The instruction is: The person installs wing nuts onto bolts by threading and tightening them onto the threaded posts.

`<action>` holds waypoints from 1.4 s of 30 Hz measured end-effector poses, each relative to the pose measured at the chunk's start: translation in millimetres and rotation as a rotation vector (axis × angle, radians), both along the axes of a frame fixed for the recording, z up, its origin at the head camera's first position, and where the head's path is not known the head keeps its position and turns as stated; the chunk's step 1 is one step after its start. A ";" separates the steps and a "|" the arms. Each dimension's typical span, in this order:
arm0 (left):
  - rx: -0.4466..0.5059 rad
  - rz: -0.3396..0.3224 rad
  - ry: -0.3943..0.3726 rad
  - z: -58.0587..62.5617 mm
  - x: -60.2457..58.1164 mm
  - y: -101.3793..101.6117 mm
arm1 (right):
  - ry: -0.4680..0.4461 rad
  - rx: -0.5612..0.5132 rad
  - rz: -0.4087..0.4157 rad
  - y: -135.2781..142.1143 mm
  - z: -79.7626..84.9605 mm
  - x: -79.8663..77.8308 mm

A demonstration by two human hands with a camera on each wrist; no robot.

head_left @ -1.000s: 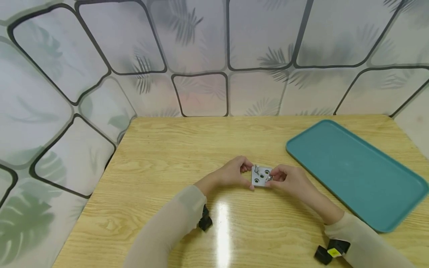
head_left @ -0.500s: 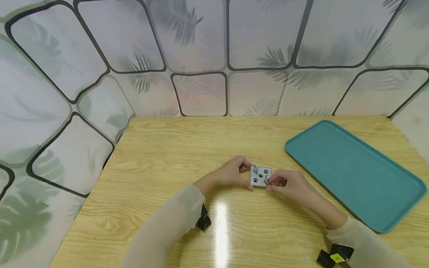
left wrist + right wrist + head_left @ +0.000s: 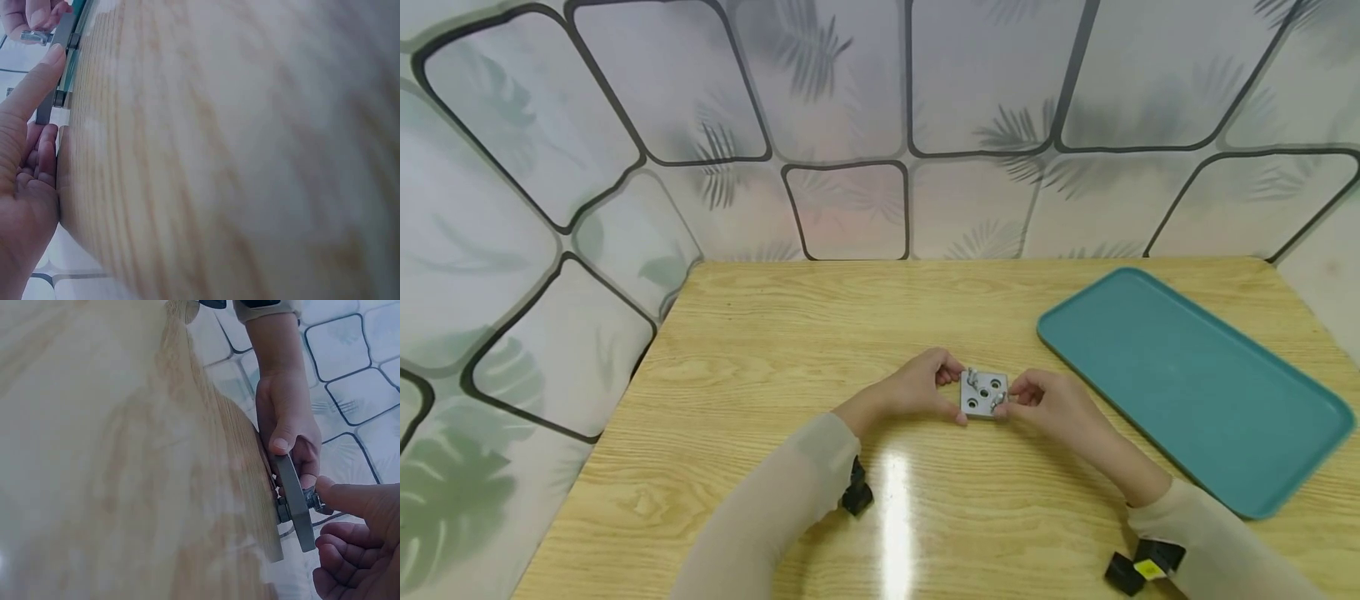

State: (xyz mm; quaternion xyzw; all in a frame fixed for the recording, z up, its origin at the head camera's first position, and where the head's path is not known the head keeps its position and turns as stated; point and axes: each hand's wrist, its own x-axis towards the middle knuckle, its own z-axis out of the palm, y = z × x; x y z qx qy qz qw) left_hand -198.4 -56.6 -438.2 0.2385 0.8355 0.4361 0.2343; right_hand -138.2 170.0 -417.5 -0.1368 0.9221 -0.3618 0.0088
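Observation:
A small square metal plate (image 3: 978,409) with several round holes lies near the middle of the table, raised on bolt heads (image 3: 60,98) below it. My left hand (image 3: 917,386) grips its left side, thumb along the near edge and fingers at the far corner. Near the plate's far left corner stands one wing nut (image 3: 972,377). At the near right corner is a second wing nut (image 3: 997,401) on a threaded bolt (image 3: 28,35). My right hand (image 3: 1051,403) pinches this one between thumb and fingertips; the right wrist view shows the thumb (image 3: 344,495) against it.
A teal tray (image 3: 1195,392) lies on the right of the wooden table (image 3: 775,333), beyond my right forearm. Behind the table hangs a patterned curtain (image 3: 850,83). Black wrist cameras (image 3: 856,490) sit under both sleeves.
My right hand dipped slightly toward me, then moved back up, its fingers shifting around the near right wing nut, which now points another way. My left hand keeps its hold on the plate.

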 end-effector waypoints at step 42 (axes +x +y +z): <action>0.000 -0.013 0.006 -0.4 -0.1 -1.4 | 0.089 0.036 0.062 -2.9 -2.0 -2.6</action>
